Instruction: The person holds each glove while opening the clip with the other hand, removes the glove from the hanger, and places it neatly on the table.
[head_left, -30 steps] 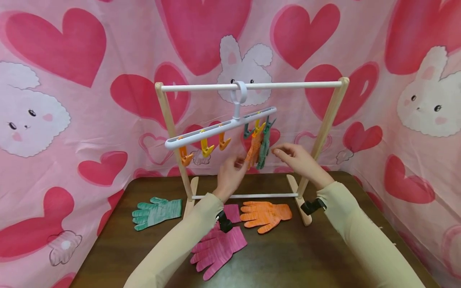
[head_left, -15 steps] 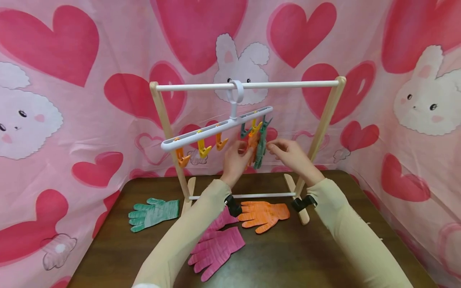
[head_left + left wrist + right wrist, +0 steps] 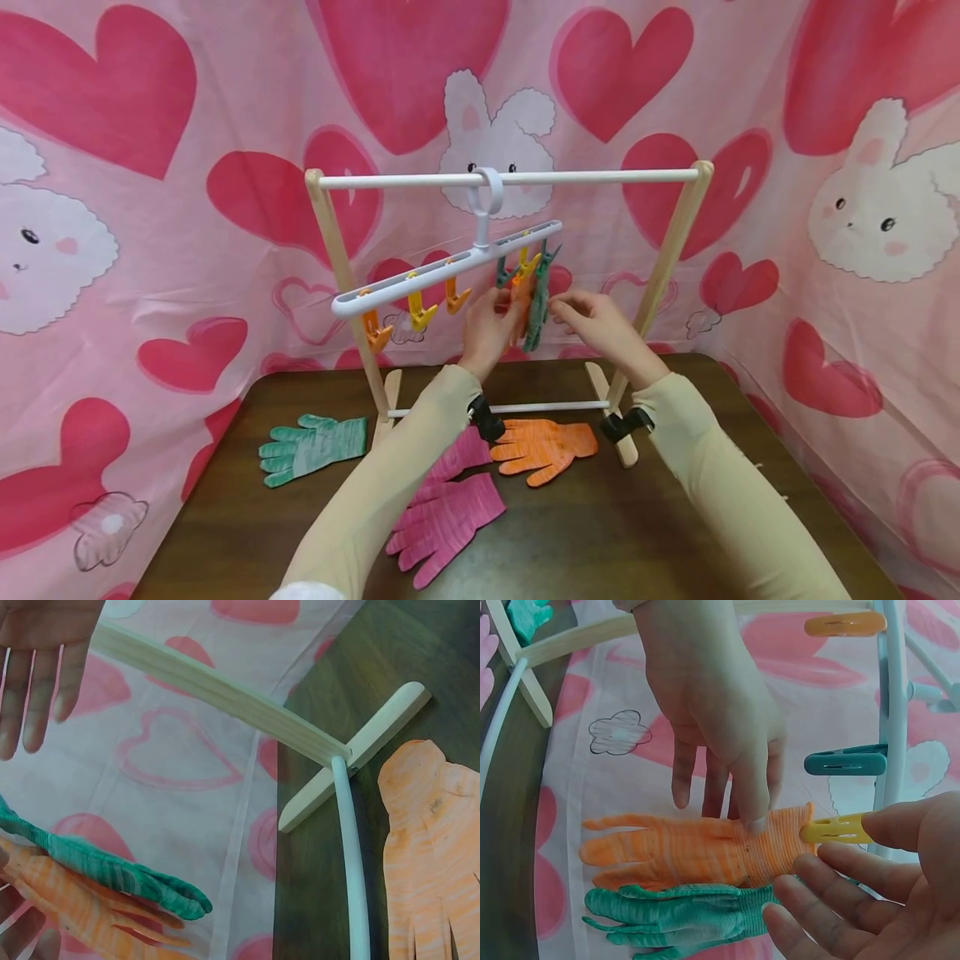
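An orange striped glove [image 3: 522, 287] hangs fingers-down from a yellow clothespin [image 3: 834, 829] on a white clip hanger [image 3: 442, 271]. Beside it, on the right in the head view, hangs a green glove [image 3: 536, 312] from a teal clothespin [image 3: 546, 260]. My left hand [image 3: 487, 329] pinches the orange glove near its cuff, thumb tip on the near side and fingers partly hidden behind. Just right of the green glove is my right hand [image 3: 596, 321], fingers relaxed and holding nothing. In the right wrist view its thumb overlaps the yellow clothespin's end.
The hanger hooks over the white top bar [image 3: 592, 177] of a wooden-legged rack [image 3: 667, 267]. Unused orange, yellow and teal clothespins hang on it. On the brown table [image 3: 600, 533] lie a green glove [image 3: 315, 448], an orange glove [image 3: 543, 448] and pink gloves [image 3: 448, 521].
My left hand has moved up along the hanging orange glove from its lower part to near the cuff. My right hand stays near the green glove. The head view has shifted slightly.
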Motion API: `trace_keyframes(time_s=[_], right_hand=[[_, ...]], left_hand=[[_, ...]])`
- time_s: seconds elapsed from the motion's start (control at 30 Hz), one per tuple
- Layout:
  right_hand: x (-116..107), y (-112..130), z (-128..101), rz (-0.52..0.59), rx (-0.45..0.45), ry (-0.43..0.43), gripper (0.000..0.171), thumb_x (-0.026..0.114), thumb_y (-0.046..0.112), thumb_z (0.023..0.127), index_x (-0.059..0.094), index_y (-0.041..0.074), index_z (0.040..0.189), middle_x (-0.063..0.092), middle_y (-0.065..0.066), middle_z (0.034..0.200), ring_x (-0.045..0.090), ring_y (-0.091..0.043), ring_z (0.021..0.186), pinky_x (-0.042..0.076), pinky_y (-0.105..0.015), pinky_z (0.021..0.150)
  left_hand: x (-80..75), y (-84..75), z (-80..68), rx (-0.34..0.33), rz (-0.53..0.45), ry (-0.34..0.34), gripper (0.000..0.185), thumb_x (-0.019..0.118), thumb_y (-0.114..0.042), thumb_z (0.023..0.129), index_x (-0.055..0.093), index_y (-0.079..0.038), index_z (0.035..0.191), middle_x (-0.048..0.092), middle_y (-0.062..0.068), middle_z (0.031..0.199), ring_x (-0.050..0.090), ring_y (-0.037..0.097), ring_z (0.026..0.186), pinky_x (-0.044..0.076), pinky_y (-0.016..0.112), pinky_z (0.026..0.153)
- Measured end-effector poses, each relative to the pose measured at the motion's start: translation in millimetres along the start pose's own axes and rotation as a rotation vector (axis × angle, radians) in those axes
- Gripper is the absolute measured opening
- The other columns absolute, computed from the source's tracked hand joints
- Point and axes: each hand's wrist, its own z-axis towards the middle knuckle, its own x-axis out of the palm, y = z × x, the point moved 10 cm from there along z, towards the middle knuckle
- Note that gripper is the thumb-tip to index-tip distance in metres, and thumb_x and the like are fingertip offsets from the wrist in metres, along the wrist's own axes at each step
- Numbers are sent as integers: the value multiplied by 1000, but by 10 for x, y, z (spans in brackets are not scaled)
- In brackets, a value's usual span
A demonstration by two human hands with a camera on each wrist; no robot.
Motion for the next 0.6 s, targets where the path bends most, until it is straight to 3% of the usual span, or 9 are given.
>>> trace_keyframes(time_s=[0.17, 0.4, 0.6], right_hand=[[-4, 19, 27, 22, 0, -1, 44, 54, 30, 110, 62, -6, 134, 67, -26, 127, 66, -37, 115, 54, -54, 99], [-17, 70, 114, 67, -12, -37, 44, 54, 29, 110, 61, -5, 137, 65, -25, 133, 64, -37, 119, 55, -49, 99], [-32, 121, 192, 140, -28, -94, 44, 58, 28, 108, 58, -1, 142, 62, -21, 139, 62, -39, 124, 52, -53, 102]], left_hand=[[-18, -66, -36, 41, -1, -19, 21, 66, -22, 103, 73, -4, 112, 76, 11, 109, 71, 26, 99, 58, 38, 91], [-9, -79, -127, 86, -62, -16, 17, 63, -16, 102, 71, -1, 107, 74, 12, 102, 70, 27, 94, 57, 39, 90], [6, -92, -186, 100, -104, 8, 19, 62, -14, 103, 71, 1, 109, 72, 13, 102, 67, 27, 91, 57, 41, 87]])
